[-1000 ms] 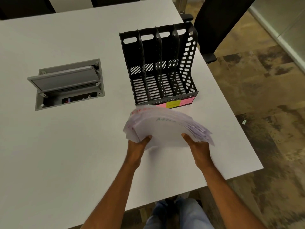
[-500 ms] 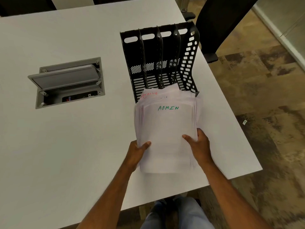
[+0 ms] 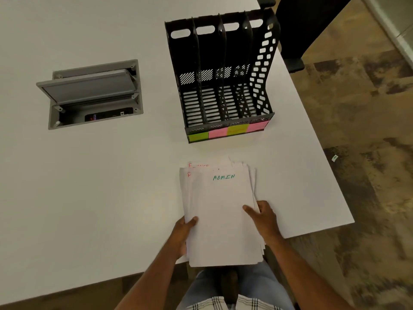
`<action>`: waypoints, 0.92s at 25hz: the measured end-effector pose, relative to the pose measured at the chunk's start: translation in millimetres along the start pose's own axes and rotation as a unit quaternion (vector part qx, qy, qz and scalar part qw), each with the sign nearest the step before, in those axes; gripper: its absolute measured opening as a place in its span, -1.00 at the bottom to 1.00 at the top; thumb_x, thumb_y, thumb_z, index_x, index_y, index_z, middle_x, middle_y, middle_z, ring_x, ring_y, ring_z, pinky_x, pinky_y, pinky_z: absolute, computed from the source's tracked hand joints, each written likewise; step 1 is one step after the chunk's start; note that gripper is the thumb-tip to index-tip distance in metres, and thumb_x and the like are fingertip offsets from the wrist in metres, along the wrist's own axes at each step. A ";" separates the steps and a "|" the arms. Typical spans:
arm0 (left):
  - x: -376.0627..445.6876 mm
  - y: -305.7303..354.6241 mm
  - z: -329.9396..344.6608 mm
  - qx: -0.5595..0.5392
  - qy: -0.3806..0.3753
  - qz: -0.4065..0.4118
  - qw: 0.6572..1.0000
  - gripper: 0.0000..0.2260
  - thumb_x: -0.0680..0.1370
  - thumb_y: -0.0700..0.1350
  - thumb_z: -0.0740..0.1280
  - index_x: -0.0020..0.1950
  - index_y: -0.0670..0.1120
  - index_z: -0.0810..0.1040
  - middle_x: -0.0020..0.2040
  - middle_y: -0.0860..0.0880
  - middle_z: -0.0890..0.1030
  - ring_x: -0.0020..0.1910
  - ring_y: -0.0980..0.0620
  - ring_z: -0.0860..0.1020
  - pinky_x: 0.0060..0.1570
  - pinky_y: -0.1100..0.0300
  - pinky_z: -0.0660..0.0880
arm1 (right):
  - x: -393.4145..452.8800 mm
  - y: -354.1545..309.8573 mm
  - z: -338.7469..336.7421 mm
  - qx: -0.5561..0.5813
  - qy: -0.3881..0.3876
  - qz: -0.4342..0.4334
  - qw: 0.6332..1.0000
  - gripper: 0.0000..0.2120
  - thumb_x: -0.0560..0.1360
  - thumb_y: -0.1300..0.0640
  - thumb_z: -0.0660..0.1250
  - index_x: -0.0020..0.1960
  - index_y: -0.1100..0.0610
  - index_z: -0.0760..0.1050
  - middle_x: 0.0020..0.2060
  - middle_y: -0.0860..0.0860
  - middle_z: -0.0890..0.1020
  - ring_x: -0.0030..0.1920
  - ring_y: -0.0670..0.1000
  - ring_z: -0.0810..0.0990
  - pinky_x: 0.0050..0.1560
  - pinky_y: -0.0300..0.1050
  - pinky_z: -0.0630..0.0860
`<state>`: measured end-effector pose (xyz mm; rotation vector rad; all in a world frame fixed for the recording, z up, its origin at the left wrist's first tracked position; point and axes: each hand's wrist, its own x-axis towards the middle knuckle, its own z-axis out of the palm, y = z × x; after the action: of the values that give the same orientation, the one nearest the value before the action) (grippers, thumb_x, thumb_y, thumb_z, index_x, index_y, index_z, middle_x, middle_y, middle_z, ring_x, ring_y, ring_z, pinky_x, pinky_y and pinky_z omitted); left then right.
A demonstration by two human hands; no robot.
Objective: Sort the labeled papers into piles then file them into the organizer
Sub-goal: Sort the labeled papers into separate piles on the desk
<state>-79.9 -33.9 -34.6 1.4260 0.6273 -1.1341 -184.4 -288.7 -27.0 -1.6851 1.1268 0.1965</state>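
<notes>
A stack of white labeled papers lies flat at the table's near edge, its lower end hanging past the edge. The top sheet reads ADMIN in green; red lettering shows on sheets beneath. My left hand grips the stack's left side, thumb on top. My right hand grips its right side. Beyond the stack stands the black organizer with several upright empty slots. Green and pink sticky notes run along its front lip.
The white table has an open grey cable hatch at the left. A black chair stands behind the organizer at the right. The table's right edge drops to a brown patterned floor.
The stack, held tilted and fanned in front of the organizer a second ago, has been squared up and drawn back toward me, so the organizer's sticky notes show again.
</notes>
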 end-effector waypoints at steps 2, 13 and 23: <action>1.8 -1.2 3.4 -0.004 0.015 -0.003 1.000 -0.60 0.57 0.00 0.42 0.36 -0.08 0.47 0.20 -0.11 0.64 0.15 -0.16 0.60 0.17 -0.09 0.54 | 2.8 1.2 1.5 -0.021 -0.007 0.001 1.000 -0.71 0.45 0.00 0.52 0.01 0.12 0.51 -0.13 -0.05 0.63 -0.12 -0.04 0.61 -0.24 -0.22 0.47; 0.6 -4.5 17.5 0.003 0.033 0.000 0.999 -0.58 0.53 -0.12 0.47 0.35 -0.14 0.48 0.15 -0.13 0.64 0.10 -0.14 0.61 0.06 -0.04 0.57 | 10.8 7.4 -5.9 -0.064 0.060 -0.058 0.994 -0.68 0.70 0.07 0.13 0.20 0.19 0.60 0.05 0.08 0.66 0.10 0.07 0.61 0.19 -0.10 0.49; 10.9 -2.6 20.6 0.023 0.100 0.050 0.993 -0.62 0.58 -0.07 0.41 0.35 -0.16 0.45 0.19 -0.18 0.59 0.14 -0.24 0.57 0.26 -0.24 0.49 | 78.4 -0.6 -118.8 -0.238 0.282 -0.038 0.929 -0.48 0.61 0.19 0.29 0.53 0.08 0.24 0.37 0.25 0.46 0.34 0.30 0.46 0.25 0.31 0.47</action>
<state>-83.7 -55.4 -43.0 1.6052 0.6655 -0.9397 -186.4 -430.9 -22.7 -2.3041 1.5157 -0.0859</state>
